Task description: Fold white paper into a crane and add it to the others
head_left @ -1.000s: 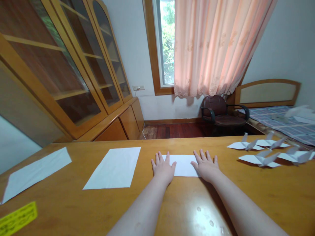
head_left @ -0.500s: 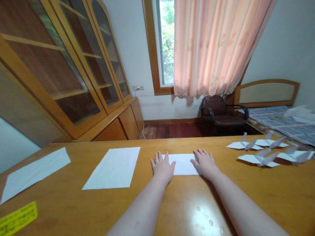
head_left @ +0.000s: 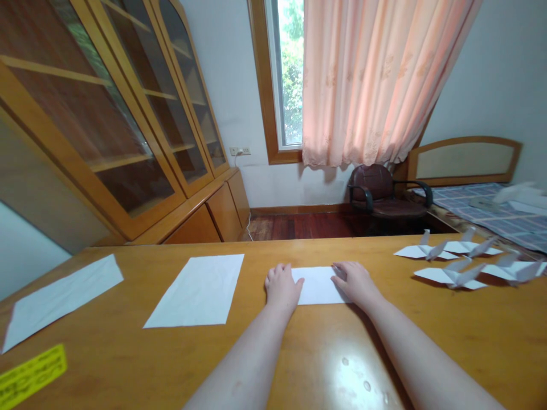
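A white rectangular sheet of paper (head_left: 317, 286) lies flat on the wooden table between my two hands. My left hand (head_left: 282, 289) is at its left edge, fingers curled in and thumb on the paper. At the opposite side, my right hand (head_left: 355, 285) bends its fingers around the upper right corner, its thumb also resting on the sheet. Both hands grip the paper by its ends; the fingertips are partly hidden.
Left of my hands lie a larger white sheet (head_left: 199, 291) and another white sheet (head_left: 64, 299). A yellow label (head_left: 34, 373) is at the lower left. Several folded paper cranes (head_left: 455, 278) stand on the right side of the table (head_left: 325, 364).
The fingers of both hands, spread flat before, have curled in at the ends of the paper. The sheet stays in about the same place.
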The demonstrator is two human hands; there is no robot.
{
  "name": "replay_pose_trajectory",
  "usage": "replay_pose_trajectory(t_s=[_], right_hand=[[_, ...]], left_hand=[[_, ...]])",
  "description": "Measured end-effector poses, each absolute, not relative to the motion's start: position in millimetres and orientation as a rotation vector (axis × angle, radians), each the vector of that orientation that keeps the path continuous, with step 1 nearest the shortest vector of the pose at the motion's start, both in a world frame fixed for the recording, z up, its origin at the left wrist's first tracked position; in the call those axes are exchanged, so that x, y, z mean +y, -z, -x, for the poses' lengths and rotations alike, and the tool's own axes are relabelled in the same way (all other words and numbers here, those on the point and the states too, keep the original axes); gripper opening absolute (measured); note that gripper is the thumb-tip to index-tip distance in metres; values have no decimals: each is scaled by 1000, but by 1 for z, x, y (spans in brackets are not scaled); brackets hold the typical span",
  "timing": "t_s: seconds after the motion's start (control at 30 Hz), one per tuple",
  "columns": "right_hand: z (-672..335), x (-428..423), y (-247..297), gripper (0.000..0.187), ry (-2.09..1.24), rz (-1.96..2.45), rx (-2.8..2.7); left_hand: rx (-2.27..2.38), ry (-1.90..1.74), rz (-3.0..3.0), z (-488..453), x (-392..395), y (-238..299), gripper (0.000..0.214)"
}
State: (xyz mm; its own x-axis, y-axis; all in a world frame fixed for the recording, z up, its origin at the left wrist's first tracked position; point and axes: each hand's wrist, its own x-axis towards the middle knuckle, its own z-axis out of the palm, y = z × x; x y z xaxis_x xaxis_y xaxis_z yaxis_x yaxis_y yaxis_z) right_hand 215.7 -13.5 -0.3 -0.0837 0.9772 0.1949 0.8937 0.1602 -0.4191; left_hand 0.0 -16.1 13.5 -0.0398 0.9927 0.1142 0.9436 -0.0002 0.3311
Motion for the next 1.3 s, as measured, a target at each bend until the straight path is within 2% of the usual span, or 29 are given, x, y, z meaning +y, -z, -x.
replay_pose_trajectory(t_s=[0.37, 0.53, 0.73, 0.87, 0.97, 1.17, 1.3], right_hand=[[-216, -11, 3, 36, -242, 1821, -2005], [-216, -10, 5, 37, -227, 1856, -1986], [-218, -8, 12, 41, -216, 1850, -1946], [-219, -7, 16, 55, -199, 1834, -1835], [-219, -6, 19, 65, -221, 1805, -1724], [-219, -6, 23, 67, -315, 1684, -1656], [-218, -7, 20, 69, -264, 1619, -1646]], left_hand=[[1856, -1106, -1629, 1, -2, -5, 59], [1794, -1058, -1403, 0, 0, -10, 69], [1770, -1042, -1482, 1, 0, -8, 50], [1772, -1094, -1468, 3, 1, -6, 42], [1806, -1184, -1388, 6, 2, -7, 45], [1942, -1414, -1258, 14, -2, -17, 42], [1769, -1557, -1492, 10, -13, -25, 29]])
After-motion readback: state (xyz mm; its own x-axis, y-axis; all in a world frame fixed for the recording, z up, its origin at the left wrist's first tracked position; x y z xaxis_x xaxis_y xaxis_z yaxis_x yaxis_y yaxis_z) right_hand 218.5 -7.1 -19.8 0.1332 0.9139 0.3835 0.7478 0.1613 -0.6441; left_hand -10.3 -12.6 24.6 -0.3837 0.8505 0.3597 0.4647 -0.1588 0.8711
